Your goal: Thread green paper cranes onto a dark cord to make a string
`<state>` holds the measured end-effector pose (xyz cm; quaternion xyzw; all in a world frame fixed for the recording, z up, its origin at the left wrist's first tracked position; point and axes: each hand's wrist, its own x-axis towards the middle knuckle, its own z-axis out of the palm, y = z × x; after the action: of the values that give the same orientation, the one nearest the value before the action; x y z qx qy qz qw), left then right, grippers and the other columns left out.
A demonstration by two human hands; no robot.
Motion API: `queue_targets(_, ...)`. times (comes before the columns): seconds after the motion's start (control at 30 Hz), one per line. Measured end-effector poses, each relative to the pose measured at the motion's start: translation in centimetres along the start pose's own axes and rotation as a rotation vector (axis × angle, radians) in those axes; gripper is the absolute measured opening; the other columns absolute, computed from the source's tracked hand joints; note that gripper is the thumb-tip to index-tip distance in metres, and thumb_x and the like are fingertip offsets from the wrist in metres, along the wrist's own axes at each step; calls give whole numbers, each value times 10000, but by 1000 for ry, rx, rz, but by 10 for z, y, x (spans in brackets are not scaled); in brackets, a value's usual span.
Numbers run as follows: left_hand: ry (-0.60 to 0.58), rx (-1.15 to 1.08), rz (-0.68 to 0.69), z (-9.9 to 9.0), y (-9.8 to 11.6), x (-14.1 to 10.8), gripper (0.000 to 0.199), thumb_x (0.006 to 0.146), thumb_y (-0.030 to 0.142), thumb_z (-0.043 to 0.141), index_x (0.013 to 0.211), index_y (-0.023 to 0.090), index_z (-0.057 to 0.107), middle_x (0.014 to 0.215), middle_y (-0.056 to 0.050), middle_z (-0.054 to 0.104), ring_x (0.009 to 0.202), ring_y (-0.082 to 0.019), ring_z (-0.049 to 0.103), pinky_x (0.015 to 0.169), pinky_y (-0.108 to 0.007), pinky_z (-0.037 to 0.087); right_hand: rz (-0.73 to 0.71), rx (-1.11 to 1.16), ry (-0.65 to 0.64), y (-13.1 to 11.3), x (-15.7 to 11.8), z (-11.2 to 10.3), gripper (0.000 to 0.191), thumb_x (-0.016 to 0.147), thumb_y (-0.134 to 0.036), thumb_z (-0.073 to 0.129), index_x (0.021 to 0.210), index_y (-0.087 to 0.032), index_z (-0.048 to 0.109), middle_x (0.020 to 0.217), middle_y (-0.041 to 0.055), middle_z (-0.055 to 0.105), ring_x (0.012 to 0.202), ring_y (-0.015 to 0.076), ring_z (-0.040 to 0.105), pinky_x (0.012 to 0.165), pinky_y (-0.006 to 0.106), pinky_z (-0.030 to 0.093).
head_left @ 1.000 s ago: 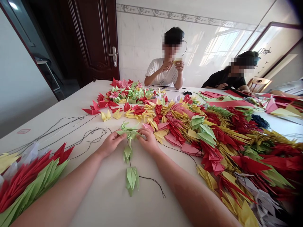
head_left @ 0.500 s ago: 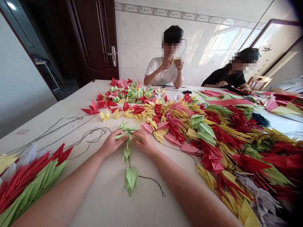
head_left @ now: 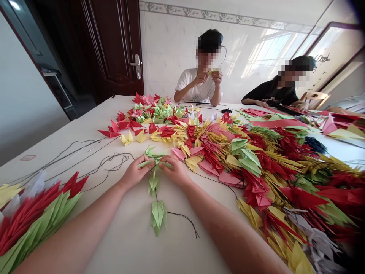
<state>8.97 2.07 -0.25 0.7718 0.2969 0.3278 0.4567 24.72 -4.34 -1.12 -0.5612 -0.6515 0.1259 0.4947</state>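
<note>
Between both hands is a green folded-paper piece [head_left: 156, 163] on a dark string. My left hand [head_left: 135, 172] pinches its left tip, and my right hand [head_left: 174, 171] pinches its right tip. Below them on the same string are a small green piece [head_left: 153, 182] and a larger green one [head_left: 158, 215], lying on the white table [head_left: 137, 236]. A dark string end [head_left: 185, 217] curls out to the right of the larger piece. Another green folded piece [head_left: 152, 152] lies just beyond my fingers.
Heaped red, yellow, pink and green paper pieces [head_left: 222, 140] cover the middle and right. A strung bundle [head_left: 37, 217] lies at near left, with loose black strings [head_left: 114, 161] beyond. Two people [head_left: 199, 85] [head_left: 273, 91] sit across the table.
My hands stay in nearly the same place, still gripping the green piece. The person in black at the right has shifted slightly.
</note>
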Motion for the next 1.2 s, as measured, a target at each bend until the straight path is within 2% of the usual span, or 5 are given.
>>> queue_targets(0.37, -10, -88, -56, 0, -2, 0, 269, 719, 436, 556, 699, 176, 491, 859, -9, 583, 767, -143, 535, 711, -249, 405, -3, -50, -35, 2, 0, 1, 53, 673, -185, 570, 714, -182, 603, 815, 44, 624, 825, 168, 565, 752, 293, 443)
queue_targets(0.57, 169, 79, -101, -3, -1, 2, 277, 731, 464, 509, 709, 188, 507, 704, 28, 568, 672, -130, 511, 637, -222, 385, -119, -214, 164, -12, -9, -9, 222, 741, -333, 518, 896, -174, 540, 824, 64, 581, 808, 172, 526, 742, 316, 416)
queue_targets(0.77, 303, 239, -127, -2, -4, 5, 249, 739, 437, 472, 655, 202, 469, 590, 51, 524, 600, -127, 494, 594, -215, 378, -461, -460, -290, -28, -19, -7, 379, 728, -440, 527, 990, -169, 560, 762, 58, 591, 712, 163, 515, 690, 299, 389)
queue_targets(1.03, 258, 243, -96, -2, -7, 7, 206, 748, 407, 452, 717, 208, 498, 668, 26, 600, 624, -139, 558, 584, -220, 400, -114, -290, -136, -26, -22, -8, 188, 785, -245, 466, 811, -179, 640, 673, 35, 612, 572, 96, 501, 592, 218, 385)
queue_targets(1.2, 238, 252, -56, 1, -13, 7, 173, 756, 377, 452, 729, 208, 473, 562, 37, 552, 479, -126, 509, 490, -219, 378, 223, -71, -200, -47, -32, 0, 133, 716, -212, 485, 727, -184, 614, 619, -5, 591, 529, 85, 487, 535, 201, 382)
